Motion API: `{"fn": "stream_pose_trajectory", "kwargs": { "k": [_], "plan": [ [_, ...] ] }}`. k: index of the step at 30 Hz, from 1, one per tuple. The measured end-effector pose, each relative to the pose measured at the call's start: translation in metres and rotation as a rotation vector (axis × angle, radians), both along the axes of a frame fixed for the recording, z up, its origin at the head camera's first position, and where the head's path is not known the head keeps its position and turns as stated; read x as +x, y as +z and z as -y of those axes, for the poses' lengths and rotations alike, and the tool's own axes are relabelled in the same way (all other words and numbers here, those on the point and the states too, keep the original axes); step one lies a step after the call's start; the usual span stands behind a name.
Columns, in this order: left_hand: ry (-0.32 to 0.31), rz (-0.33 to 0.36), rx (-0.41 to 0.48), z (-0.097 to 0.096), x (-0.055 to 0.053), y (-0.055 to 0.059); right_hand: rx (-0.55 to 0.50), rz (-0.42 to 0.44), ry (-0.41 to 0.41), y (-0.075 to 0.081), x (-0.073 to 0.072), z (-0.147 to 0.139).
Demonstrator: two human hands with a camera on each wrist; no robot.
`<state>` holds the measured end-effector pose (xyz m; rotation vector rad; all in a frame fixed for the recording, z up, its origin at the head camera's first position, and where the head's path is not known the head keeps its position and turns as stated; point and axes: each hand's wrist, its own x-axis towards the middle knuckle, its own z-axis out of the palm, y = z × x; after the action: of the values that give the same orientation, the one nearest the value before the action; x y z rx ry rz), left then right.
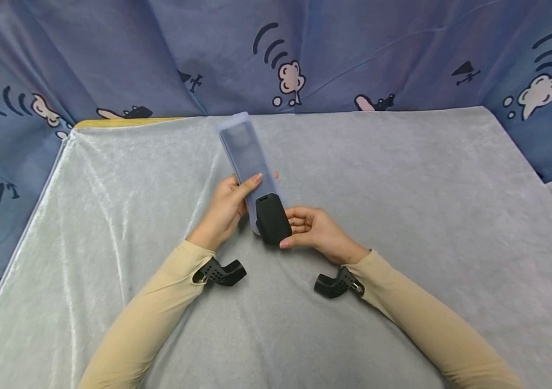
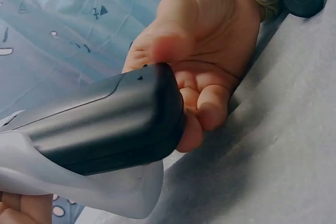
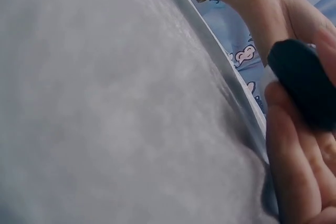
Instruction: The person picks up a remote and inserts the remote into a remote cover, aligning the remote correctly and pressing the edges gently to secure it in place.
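A long, translucent plastic sleeve [image 1: 246, 154] tilts up and away from me in the head view. My left hand [image 1: 222, 210] grips it by the sides, thumb on top. At its near end is a smooth black case-like object [image 1: 273, 219] with rounded corners, whose exact kind I cannot tell. My right hand [image 1: 322, 232] holds this object's near right end between thumb and fingers. In the left wrist view the black object [image 2: 121, 116] sticks out of the pale sleeve [image 2: 126, 192]. Only its dark end [image 3: 304, 82] shows in the right wrist view, against my right fingers.
Grey velvety cloth [image 1: 402, 173] covers the table. Behind it and at both sides hangs a blue patterned curtain [image 1: 378, 48]. A yellow strip [image 1: 125, 123] shows along the back left edge. Black wrist mounts [image 1: 227, 273] stick out from both sleeves.
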<state>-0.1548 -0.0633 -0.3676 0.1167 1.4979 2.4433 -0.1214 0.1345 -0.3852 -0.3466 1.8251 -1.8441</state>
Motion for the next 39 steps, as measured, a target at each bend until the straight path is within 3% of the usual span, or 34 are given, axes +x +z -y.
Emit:
{"fn": "stream_pose_trajectory", "kwargs": {
  "k": [6, 14, 39],
  "plan": [
    [-0.007, 0.004, -0.007, 0.0014, -0.0007, 0.0001, -0.015, -0.012, 0.029, -0.0003, 0.0004, 0.0001],
    [-0.054, -0.025, -0.032, 0.0006, 0.0014, 0.0000, -0.011, -0.019, -0.018, -0.0013, 0.0019, 0.0021],
    [-0.093, -0.029, -0.053, -0.0017, 0.0038, -0.0008, -0.013, 0.025, -0.086, -0.0034, 0.0023, 0.0023]
  ]
}}
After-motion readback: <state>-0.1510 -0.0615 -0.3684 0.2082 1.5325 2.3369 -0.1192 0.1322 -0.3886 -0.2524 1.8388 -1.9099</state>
